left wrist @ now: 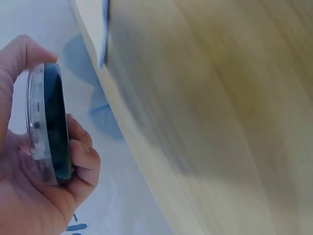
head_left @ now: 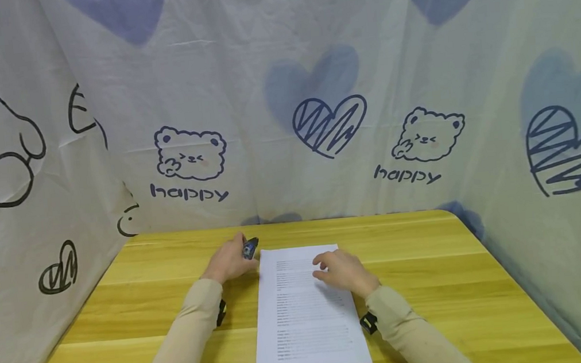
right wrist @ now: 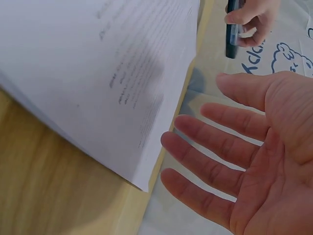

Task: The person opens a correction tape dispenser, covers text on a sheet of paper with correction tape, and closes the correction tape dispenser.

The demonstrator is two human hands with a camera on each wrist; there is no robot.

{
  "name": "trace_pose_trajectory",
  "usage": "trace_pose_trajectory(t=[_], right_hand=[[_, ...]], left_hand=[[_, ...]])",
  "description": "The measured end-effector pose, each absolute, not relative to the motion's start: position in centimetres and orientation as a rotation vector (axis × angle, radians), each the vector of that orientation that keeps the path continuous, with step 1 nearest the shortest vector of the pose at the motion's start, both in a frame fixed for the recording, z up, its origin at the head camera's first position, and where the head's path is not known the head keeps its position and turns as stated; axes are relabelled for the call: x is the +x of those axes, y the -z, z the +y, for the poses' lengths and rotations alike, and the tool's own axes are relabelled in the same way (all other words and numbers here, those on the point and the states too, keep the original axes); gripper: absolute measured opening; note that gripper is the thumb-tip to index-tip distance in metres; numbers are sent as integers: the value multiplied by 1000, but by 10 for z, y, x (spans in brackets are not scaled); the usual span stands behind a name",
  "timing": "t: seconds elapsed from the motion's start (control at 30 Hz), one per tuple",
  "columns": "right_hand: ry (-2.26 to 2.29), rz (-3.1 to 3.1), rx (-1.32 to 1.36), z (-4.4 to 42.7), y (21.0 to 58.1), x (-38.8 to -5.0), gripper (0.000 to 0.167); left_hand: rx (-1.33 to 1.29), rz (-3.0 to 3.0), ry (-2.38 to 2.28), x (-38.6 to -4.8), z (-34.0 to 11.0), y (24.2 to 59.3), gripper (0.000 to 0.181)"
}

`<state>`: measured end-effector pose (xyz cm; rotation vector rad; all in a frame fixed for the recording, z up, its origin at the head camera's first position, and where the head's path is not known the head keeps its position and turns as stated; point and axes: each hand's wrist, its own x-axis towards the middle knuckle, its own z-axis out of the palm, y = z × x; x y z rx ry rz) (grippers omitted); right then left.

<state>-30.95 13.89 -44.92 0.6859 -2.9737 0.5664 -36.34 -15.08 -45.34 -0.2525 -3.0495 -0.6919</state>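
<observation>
My left hand (head_left: 230, 260) holds a flat, dark-blue and clear plastic object (head_left: 250, 248) above the table, by the far left corner of a stack of printed paper (head_left: 311, 335). In the left wrist view, the thumb lies along the upper end of the plastic object (left wrist: 57, 122) and curled fingers grip its other side; its exact kind is unclear. Over the upper right part of the paper hovers my right hand (head_left: 347, 271). Its fingers are spread and loosely bent in the right wrist view, with nothing in the palm (right wrist: 274, 181).
Beneath the paper is a yellow wood-grain table (head_left: 424, 285). A white curtain (head_left: 271, 195) with hearts, bears and lettering hangs behind the far edge and along both sides. Dark wrist cameras are strapped at both cuffs.
</observation>
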Motion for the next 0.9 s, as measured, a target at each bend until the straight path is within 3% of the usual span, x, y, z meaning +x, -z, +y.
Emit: trace_pose_trajectory(t=[0.27,0.53,0.9], right_hand=[[-565,-2966,703,135,450,-310,29],[-574,-2984,705,129,446,-309,31],[-498,-2969,758,122,446,-314,32]], left_hand=[[-247,-3001,855,-360,-138,448,79],[-309,-2944,1022,-357,-129,445,57],[-399,-2888,1125,-355,-118,438,52]])
